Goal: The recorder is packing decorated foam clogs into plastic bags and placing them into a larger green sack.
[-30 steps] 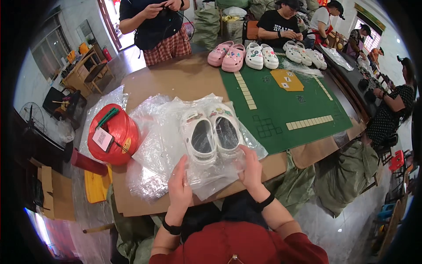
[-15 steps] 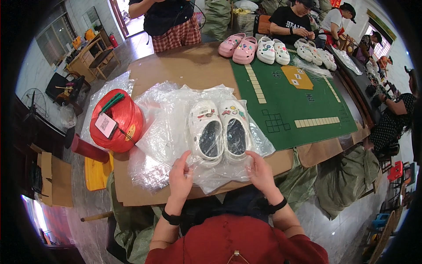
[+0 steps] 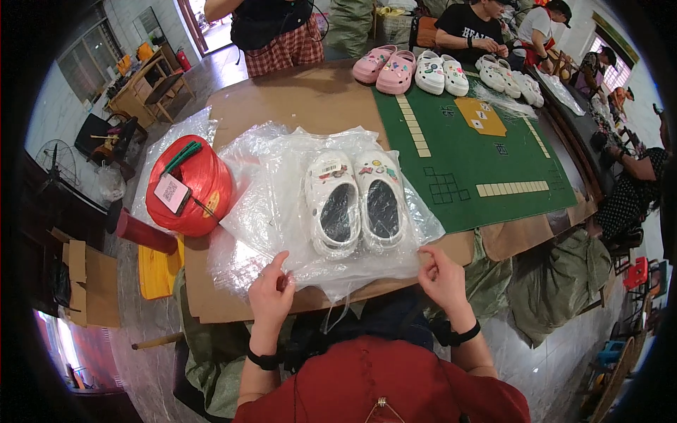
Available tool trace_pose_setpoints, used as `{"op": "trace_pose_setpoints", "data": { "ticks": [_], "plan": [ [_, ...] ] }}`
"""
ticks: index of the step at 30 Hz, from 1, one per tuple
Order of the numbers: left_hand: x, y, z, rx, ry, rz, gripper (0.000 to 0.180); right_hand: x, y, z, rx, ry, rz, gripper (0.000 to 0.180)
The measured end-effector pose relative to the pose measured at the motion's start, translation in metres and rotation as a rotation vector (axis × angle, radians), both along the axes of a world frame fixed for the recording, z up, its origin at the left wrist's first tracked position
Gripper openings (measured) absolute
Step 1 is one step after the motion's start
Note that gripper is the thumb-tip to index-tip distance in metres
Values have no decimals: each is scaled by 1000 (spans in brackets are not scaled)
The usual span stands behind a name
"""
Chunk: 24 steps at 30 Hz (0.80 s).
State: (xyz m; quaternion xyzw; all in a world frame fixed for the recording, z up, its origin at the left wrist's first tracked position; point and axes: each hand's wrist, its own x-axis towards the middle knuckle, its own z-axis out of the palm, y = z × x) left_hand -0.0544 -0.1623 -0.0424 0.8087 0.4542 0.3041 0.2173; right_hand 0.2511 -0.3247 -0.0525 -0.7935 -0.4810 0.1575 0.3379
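A pair of white clogs [image 3: 335, 211] with colourful charms lies inside a clear plastic bag [image 3: 417, 222], heels toward me. The bag rests on a pile of other clear bags [image 3: 247, 187]. At the near left corner of the bag's edge, my left hand [image 3: 271, 295] pinches the film between thumb and fingers. Opposite it, my right hand [image 3: 444, 280] pinches the near right corner, so the edge is drawn out between both hands. A drawstring-like strip of film hangs below the near edge.
A red roll of plastic twine [image 3: 218, 187] with a tag on it stands at left. Beyond the green mat [image 3: 423, 134] sit pink clogs [image 3: 395, 72] and several white ones [image 3: 430, 72]. A person [image 3: 278, 35] stands across the table; others sit at far right.
Both hands have moved apart and slightly toward me, from close beside the heels to the bag's near corners. The near edge of the bag is now spread wider.
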Motion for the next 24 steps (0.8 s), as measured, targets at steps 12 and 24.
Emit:
{"op": "trace_pose_setpoints", "data": {
  "ticks": [12,24],
  "plan": [
    [-9,-1,-6,-221,-170,-46,43,12,-21,-17,32,909,-34,37],
    [-10,1,1,-53,-94,-67,35,34,-36,-45,188,1077,-204,20]
  ]
}}
